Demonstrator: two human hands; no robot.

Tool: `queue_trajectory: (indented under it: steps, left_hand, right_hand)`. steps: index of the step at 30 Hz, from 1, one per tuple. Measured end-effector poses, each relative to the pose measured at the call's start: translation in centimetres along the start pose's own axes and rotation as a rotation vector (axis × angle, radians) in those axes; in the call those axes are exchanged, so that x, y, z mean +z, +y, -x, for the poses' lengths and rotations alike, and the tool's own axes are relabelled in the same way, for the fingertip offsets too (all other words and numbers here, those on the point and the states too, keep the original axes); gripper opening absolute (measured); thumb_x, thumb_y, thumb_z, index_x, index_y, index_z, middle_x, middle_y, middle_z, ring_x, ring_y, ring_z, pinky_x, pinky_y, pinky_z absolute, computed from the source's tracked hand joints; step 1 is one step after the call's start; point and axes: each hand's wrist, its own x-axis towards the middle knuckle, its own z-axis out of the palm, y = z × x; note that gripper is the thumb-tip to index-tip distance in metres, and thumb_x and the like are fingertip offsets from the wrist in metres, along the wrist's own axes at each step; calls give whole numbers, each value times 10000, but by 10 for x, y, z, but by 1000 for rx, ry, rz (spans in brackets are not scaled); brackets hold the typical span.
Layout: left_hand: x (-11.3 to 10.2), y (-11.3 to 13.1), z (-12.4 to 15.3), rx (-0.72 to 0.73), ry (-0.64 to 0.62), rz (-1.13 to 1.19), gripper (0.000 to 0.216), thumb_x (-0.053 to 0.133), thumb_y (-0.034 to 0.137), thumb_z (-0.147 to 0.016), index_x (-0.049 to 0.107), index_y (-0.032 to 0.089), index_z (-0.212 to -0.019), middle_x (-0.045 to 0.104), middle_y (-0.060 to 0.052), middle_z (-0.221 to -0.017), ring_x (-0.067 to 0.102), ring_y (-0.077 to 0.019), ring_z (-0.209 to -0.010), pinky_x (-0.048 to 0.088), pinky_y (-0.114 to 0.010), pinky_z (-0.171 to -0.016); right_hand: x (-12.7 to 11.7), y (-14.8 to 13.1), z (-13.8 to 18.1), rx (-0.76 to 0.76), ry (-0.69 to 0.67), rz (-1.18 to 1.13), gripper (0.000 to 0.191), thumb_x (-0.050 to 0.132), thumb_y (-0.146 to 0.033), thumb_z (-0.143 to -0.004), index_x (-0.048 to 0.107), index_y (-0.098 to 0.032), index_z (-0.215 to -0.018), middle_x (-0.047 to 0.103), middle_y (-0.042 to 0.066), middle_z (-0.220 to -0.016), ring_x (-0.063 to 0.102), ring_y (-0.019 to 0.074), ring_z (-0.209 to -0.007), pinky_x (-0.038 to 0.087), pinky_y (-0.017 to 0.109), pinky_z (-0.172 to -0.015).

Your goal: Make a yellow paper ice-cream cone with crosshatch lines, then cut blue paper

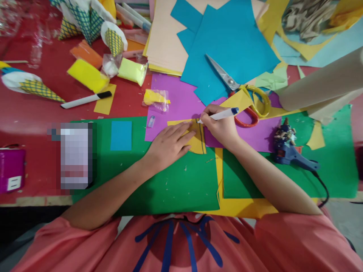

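My right hand (219, 126) grips a white marker pen (224, 114) with a dark blue end, its tip down near the top edge of a yellow-orange paper piece (197, 141). Dark curved lines run down that piece close to its right side. Lying flat with the fingers stretched out, my left hand (170, 145) presses on the left part of the same piece. Under it are a purple sheet (176, 90) and a green sheet (170, 189). Just beyond my right hand rest scissors (231, 82) with red and yellow handles, partly covered by a yellow strip (236, 99).
A blue glue gun (295, 153) with a cord lies at right, near a pale paper roll (323, 81). Blue sheets (227, 41) are stacked at the back. To the left are a black-capped marker (85, 100), a blue square (121, 136) and yellow packets (87, 74).
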Motion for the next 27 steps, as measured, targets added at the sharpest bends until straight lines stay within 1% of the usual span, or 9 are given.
queue_trajectory:
  steps: [3, 8, 14, 19, 27]
  left_hand:
    - [0, 0, 0, -10, -9, -4, 434, 415, 330, -939, 485, 113, -1308, 468, -137, -1406, 451, -270, -1288, 414, -435, -1036]
    - [0, 0, 0, -25, -11, 33, 423, 419, 328, -937, 493, 129, -1303, 465, -139, -1408, 447, -263, -1294, 409, -441, -1040]
    - [0, 0, 0, -9, 7, 6, 418, 423, 319, -936, 501, 115, -1292, 473, -135, -1403, 456, -266, -1287, 419, -434, -1035]
    - [1, 0, 0, -12, 2, 5, 411, 425, 317, -935, 506, 121, -1287, 467, -128, -1409, 451, -262, -1293, 413, -434, -1043]
    - [0, 0, -1, -10, -10, -3, 401, 443, 314, -928, 508, 136, -1281, 460, -123, -1416, 449, -261, -1297, 418, -436, -1036]
  right_hand:
    - [0, 0, 1, -18, 6, 22, 221, 489, -132, -721, 415, -194, -522, 407, -37, -494, 363, 77, -489, 274, 256, -493]
    - [0, 0, 4, 1, -2, 50, 218, 486, -132, -714, 406, -195, -521, 402, -34, -496, 339, 78, -487, 254, 264, -493]
    - [0, 0, 5, -17, -2, 36, 227, 482, -143, -718, 388, -198, -518, 385, -37, -498, 335, 79, -490, 262, 262, -499]
    - [-1, 0, 7, -13, -27, 24, 238, 488, -167, -722, 380, -201, -514, 366, -41, -484, 337, 82, -490, 273, 258, -503]
    - [-2, -1, 12, -1, -52, 28, 238, 482, -161, -728, 384, -200, -515, 364, -41, -484, 322, 79, -480, 240, 258, -483]
